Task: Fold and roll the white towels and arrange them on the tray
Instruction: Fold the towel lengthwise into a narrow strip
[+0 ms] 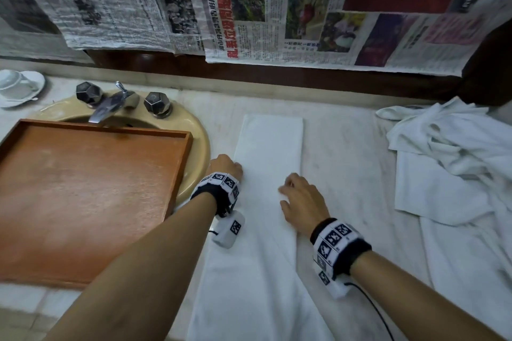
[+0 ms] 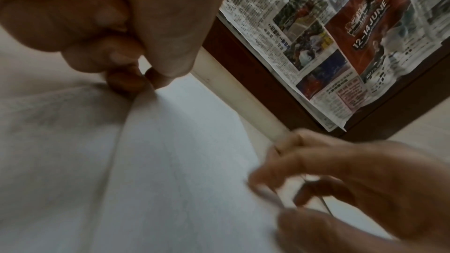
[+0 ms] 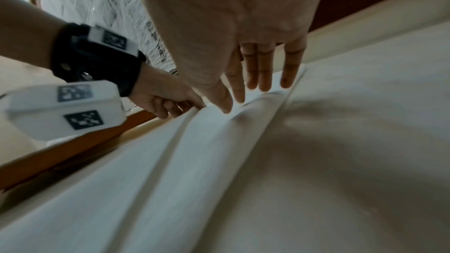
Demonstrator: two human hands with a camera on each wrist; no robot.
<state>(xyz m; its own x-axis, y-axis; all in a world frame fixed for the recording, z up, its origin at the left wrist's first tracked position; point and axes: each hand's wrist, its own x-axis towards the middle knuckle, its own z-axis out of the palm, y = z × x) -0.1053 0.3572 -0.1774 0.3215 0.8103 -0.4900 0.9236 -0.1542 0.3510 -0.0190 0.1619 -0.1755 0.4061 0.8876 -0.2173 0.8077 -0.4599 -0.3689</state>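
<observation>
Where the counter [image 1: 346, 147] meets the far left edge of the head view, a white cup and saucer [image 1: 18, 87] stand behind a beige sink [image 1: 198, 130] with a chrome tap [image 1: 109, 106] and two faceted knobs. Across the sink lies the wooden tray [image 1: 91, 196], which carries no towels. Just right of the tray, the left hand [image 1: 225, 166] sits at the left edge of the folded towel [image 1: 270, 144]. Its grip is pinching that edge: in the left wrist view the curled fingers [image 2: 126, 82] and thumb close on a raised crease of cloth. The towel is a long narrow white strip, lying flat on the counter and running from the near edge toward the wall. The right hand [image 1: 300, 199] lies on the towel's right side, near its middle. Its grip is spread, and in the right wrist view the straight fingers [image 3: 265, 76] point down toward the cloth; whether the tips touch cannot be told. Both wrists carry black bands with marker blocks. At the far right, a heap of unfolded white towels [image 1: 454, 169] lies on the counter, well apart from the strip. Newspaper sheets [image 1: 277, 8] hang over the wall behind.
</observation>
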